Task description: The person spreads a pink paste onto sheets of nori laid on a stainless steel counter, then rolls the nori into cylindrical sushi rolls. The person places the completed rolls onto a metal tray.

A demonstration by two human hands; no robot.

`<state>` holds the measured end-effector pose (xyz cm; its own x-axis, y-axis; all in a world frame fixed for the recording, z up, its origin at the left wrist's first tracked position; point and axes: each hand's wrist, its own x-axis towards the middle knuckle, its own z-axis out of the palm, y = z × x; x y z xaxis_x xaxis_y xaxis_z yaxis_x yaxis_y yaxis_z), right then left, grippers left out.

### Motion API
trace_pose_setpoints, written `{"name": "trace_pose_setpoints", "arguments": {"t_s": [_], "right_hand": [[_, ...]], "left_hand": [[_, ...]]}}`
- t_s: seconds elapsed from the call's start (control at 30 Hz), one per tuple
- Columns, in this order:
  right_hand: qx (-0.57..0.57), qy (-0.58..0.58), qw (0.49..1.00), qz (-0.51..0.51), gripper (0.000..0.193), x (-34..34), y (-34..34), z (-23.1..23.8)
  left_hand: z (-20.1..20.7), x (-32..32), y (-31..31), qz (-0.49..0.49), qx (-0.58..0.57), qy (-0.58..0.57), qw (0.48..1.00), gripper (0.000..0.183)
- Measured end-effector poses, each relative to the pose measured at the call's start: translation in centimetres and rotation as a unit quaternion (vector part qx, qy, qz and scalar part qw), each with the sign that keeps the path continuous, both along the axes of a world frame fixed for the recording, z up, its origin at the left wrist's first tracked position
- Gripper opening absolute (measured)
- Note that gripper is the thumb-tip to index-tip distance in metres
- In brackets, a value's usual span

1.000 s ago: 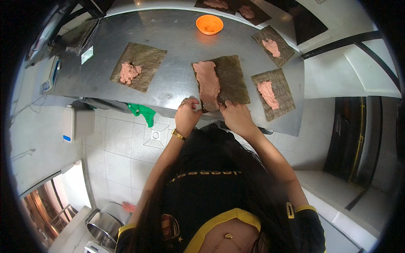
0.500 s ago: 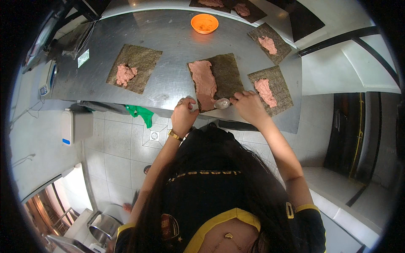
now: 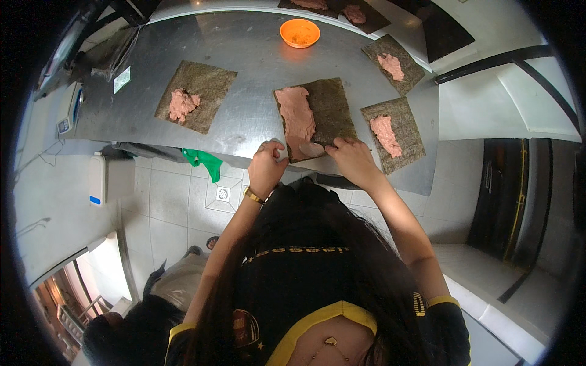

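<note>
A dark green seaweed sheet (image 3: 332, 110) lies in front of me on the steel table, near its front edge. Pink paste (image 3: 297, 116) is spread in a strip along the sheet's left side. In my right hand (image 3: 354, 160) is a metal spoon (image 3: 313, 150), its bowl pressed into the near end of that strip. My left hand (image 3: 267, 166) is closed, thumb and fingers pinching at the near left corner of the same sheet. Left of it lies another seaweed sheet (image 3: 210, 91) with a lump of paste; two more sheets with paste lie to the right.
An orange bowl (image 3: 300, 33) stands at the table's far side. More sheets with paste lie beyond the far edge. A scale (image 3: 70, 110) is at the left end, and a green cloth (image 3: 204, 162) hangs at the front edge. Another person (image 3: 143, 323) is at lower left.
My right hand and the spoon have shifted slightly left, onto the near end of the paste strip. My left hand stays at the corner. Another person has come into view at lower left.
</note>
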<state>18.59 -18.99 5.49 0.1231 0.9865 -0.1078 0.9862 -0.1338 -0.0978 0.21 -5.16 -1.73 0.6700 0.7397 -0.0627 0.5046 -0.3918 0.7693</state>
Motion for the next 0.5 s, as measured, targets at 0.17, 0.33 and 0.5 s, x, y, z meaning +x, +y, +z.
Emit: {"name": "trace_pose_setpoints", "arguments": {"t_s": [0.17, 0.33, 0.5], "right_hand": [[-0.048, 0.07, 0.996, -0.026, 0.03, 3.1, 0.9, 2.1], [0.01, 0.078, 0.995, -0.067, 0.033, 4.8, 3.3, -0.3], [-0.036, 0.078, 0.995, -0.045, 0.033, 3.6, 3.5, -0.5]], "left_hand": [[0.5, 0.0, -0.1, 0.011, -0.007, 0.011, 1.0, 0.03], [0.4, 0.0, -0.1, 0.011, -0.012, 0.013, 1.0, 0.03], [0.1, -0.1, 0.0, 0.001, -0.001, 0.0, 1.0, 0.032]]}}
